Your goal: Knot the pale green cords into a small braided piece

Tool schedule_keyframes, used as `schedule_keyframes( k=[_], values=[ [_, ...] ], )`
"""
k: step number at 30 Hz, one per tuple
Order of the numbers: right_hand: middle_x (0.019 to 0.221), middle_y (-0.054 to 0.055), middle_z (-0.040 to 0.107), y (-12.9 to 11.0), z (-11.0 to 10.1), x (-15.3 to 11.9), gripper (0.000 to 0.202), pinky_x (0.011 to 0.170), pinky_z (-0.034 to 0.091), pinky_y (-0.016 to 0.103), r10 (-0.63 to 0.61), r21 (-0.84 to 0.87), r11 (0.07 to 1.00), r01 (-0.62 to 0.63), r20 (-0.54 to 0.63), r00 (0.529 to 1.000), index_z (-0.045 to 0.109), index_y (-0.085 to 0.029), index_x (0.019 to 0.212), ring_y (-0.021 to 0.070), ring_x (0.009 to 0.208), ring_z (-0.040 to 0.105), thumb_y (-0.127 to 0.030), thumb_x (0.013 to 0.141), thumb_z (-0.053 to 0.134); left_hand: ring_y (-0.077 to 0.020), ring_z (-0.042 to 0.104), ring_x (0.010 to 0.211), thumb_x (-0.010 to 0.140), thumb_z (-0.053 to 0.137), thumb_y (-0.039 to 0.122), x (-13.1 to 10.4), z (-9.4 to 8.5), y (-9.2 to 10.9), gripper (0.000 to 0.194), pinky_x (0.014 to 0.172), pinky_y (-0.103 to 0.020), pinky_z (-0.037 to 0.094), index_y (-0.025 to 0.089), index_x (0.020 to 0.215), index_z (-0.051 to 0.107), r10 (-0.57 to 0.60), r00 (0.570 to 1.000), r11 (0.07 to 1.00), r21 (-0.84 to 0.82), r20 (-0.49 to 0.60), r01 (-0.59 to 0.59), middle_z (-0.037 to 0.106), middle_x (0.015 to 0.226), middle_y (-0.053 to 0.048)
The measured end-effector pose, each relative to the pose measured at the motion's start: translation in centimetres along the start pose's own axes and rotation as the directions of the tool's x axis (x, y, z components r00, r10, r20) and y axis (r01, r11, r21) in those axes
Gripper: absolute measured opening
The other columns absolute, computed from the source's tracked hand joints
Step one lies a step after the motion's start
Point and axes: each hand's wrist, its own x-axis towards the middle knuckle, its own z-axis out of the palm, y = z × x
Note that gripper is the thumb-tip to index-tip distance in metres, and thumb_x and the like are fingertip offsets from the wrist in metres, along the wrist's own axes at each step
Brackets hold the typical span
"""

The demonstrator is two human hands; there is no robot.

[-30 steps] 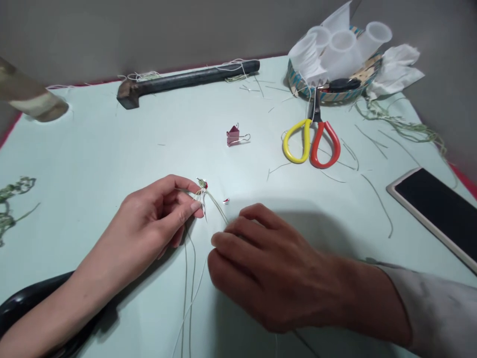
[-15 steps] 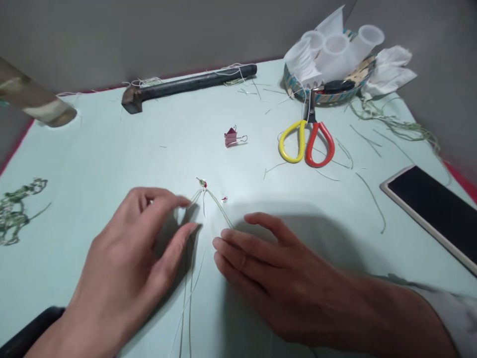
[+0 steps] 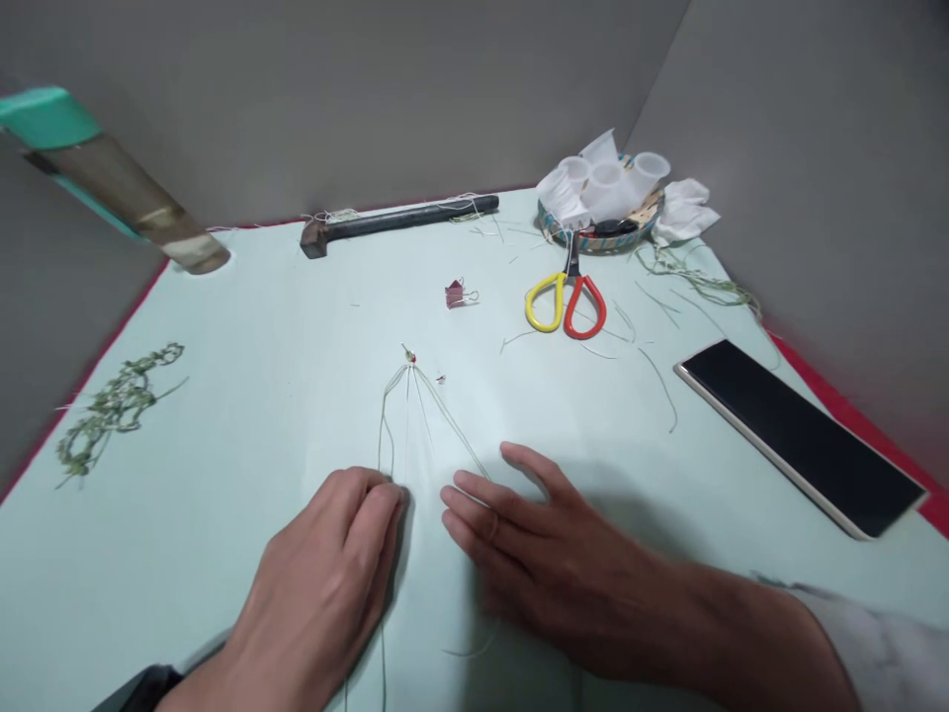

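Note:
A small knot [image 3: 410, 357] of green and white threads with a red spot lies mid-table, its strands fanning toward me. My left hand [image 3: 333, 564] is closed, thumb and index pressed together over the left green threads [image 3: 384, 420]. On the right, my right hand [image 3: 526, 544] rests on the surface with fingers spread, the fingertips by the right green threads [image 3: 456, 427]. Thin white threads [image 3: 407, 415] run down between the two hands. A tiny red and silver piece [image 3: 441, 379] lies just right of the knot.
Beyond are a binder clip [image 3: 455, 295], yellow-and-red-handled scissors [image 3: 567, 302], a hammer [image 3: 407, 220] and a basket [image 3: 604, 242] of plastic cups. A phone [image 3: 801, 430] lies right; a green braided bundle [image 3: 123, 400] and a bottle [image 3: 140, 208] are left.
My left hand has moved down the left threads, nearer to me, and its thumb and index have closed. The view has shifted, showing more of the table's far side and the bottle.

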Motion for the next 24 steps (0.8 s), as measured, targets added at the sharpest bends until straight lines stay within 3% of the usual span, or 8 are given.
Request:
schedule_keyframes(
  k=[5,9,15,18,24],
  values=[
    [0.143,0.011,0.066,-0.3,-0.3,-0.4,0.040,0.116,0.047,0.056,0.001,-0.031,1.000,-0.001,-0.005,1.000,0.059,-0.005,0.139,0.0269,0.137,0.052,-0.026,0.106,0.051,-0.0227,0.067,0.082,0.095,0.043,0.003,-0.9,0.1,0.9,0.025,0.065,-0.033,0.060,0.015,0.108,0.061,0.081,0.995,0.996,0.037,-0.057,-0.079,0.072,0.100,-0.013],
    [0.140,0.011,0.068,-0.3,-0.4,-0.9,0.039,0.118,0.045,0.053,0.013,-0.016,1.000,-0.014,-0.043,0.999,0.062,-0.007,0.135,0.0259,0.134,0.056,-0.031,0.107,0.049,-0.0244,0.063,0.088,0.089,0.046,-0.002,-2.4,0.1,1.4,0.038,0.075,-0.037,0.058,0.011,0.120,0.064,0.153,0.986,0.988,0.044,-0.064,-0.150,0.076,0.118,-0.015],
    [0.144,0.009,0.066,-0.2,-0.1,-1.6,0.045,0.122,0.038,0.054,0.027,0.016,1.000,-0.026,-0.027,0.999,0.059,-0.007,0.138,0.0258,0.136,0.055,-0.038,0.109,0.043,-0.0262,0.058,0.105,0.089,0.044,-0.005,-6.0,0.9,1.7,0.064,0.093,-0.043,0.048,0.013,0.150,0.052,0.137,0.990,0.991,-0.009,0.014,-0.137,0.066,0.148,-0.011],
    [0.143,0.011,0.067,-0.1,-0.2,-1.6,0.044,0.122,0.039,0.053,0.025,0.030,0.999,-0.024,-0.028,0.999,0.061,-0.008,0.136,0.0264,0.135,0.056,-0.037,0.109,0.045,-0.0248,0.058,0.100,0.090,0.046,-0.003,-6.5,0.6,1.8,0.066,0.090,-0.040,0.049,0.013,0.154,0.049,0.149,0.988,0.988,-0.038,0.033,-0.148,0.066,0.148,-0.011],
    [0.146,0.018,0.064,0.4,-0.8,0.2,0.044,0.120,0.042,0.059,-0.017,0.013,1.000,0.016,0.044,0.999,0.060,-0.005,0.133,0.0279,0.141,0.051,-0.038,0.108,0.046,-0.0204,0.060,0.086,0.089,0.048,-0.004,-5.3,-0.7,1.8,0.062,0.078,-0.032,0.053,0.014,0.148,0.056,0.174,0.985,0.980,-0.099,0.006,-0.172,0.077,0.129,-0.010]
  ],
)
